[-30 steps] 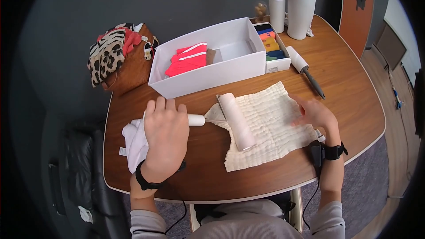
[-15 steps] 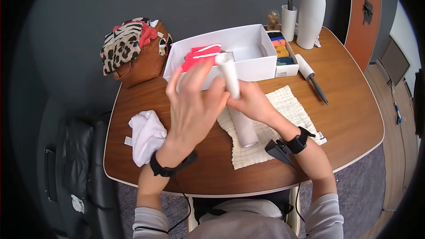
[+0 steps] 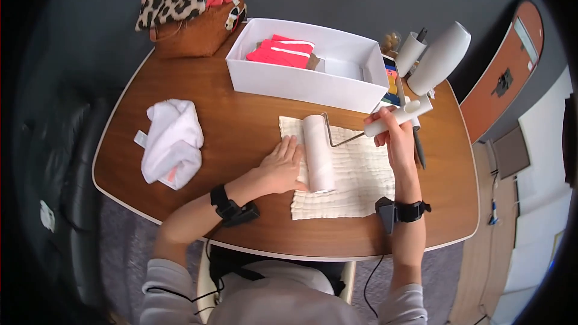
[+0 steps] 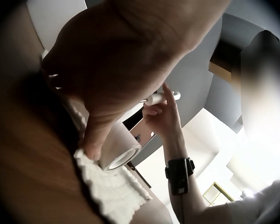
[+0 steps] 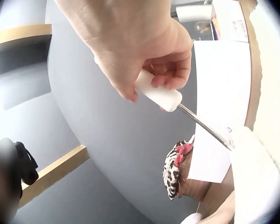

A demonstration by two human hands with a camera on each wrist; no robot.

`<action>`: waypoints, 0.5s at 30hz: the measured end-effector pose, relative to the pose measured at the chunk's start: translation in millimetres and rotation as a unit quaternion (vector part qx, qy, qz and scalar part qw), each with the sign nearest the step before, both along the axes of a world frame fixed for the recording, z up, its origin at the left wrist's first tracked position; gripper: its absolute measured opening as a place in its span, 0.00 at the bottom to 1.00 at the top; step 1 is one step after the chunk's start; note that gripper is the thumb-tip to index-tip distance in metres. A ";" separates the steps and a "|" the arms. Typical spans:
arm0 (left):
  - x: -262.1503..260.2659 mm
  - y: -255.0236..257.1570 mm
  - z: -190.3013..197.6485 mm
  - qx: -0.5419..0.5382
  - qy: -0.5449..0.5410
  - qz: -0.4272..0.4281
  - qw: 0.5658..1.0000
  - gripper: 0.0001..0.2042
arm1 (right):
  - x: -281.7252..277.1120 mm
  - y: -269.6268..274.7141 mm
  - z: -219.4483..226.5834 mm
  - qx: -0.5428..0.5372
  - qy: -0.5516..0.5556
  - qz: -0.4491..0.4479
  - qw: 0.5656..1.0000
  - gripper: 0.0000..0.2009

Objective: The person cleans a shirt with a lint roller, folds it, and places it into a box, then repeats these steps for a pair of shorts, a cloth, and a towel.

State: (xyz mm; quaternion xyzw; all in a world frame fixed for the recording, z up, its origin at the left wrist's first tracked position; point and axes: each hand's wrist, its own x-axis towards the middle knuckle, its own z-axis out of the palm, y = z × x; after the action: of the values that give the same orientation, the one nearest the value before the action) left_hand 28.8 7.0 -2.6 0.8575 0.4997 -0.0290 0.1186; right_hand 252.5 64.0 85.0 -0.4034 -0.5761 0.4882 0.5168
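Lint roller (image 3: pixel 319 155) rests on the cream cloth (image 3: pixel 361 177); we curl our right hand (image 3: pixel 395 135) round its handle (image 5: pixel 167 97), while our left hand (image 3: pixel 280 167) lies with straight fingers (image 3: pixel 289 150) on the cloth beside it.

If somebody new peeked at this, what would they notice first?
Probably the white roller on the cream cloth, the right hand gripping its handle and the left hand beside it. Next, maybe the red clothes in the white box behind, or the leopard-print fabric on the brown bag at the far left.
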 end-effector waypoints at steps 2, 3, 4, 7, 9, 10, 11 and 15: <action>-3.8 3.0 -15.1 0.002 -0.001 0.005 1.000 0.52 | 9.2 2.9 -9.8 -0.015 0.011 -0.013 1.000 0.09; -6.2 3.0 -8.3 -0.007 0.006 0.004 1.000 0.53 | 14.2 3.9 -14.6 -0.025 0.024 -0.018 0.999 0.08; -9.3 3.2 -4.0 -0.018 0.014 0.001 1.000 0.54 | 20.1 4.6 -20.6 -0.036 0.038 -0.023 0.998 0.08; -18.2 5.2 -5.1 -0.029 -0.003 -0.002 1.000 0.58 | 42.8 8.3 -35.5 -0.053 0.056 -0.026 0.997 0.07; -19.9 5.8 -4.1 -0.030 0.003 -0.006 1.000 0.59 | 60.3 10.1 -42.9 -0.073 0.088 -0.026 0.993 0.08; -21.5 5.0 -2.3 -0.028 0.001 -0.008 1.000 0.60 | 71.0 13.2 -48.8 -0.073 0.100 -0.021 0.992 0.08; -23.4 3.4 0.1 -0.027 0.000 -0.012 1.000 0.60 | 81.8 15.1 -53.1 -0.058 0.092 -0.029 0.994 0.09; -29.2 0.1 9.1 -0.045 0.007 -0.013 0.999 0.61 | 114.5 14.3 -59.5 -0.051 0.129 -0.086 0.987 0.12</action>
State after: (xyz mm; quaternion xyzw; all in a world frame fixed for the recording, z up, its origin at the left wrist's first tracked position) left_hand -0.4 7.1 6.5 0.8577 0.4872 -0.0588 0.1531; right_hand 367.0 78.3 25.5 -0.4112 -0.4417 0.5188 0.6055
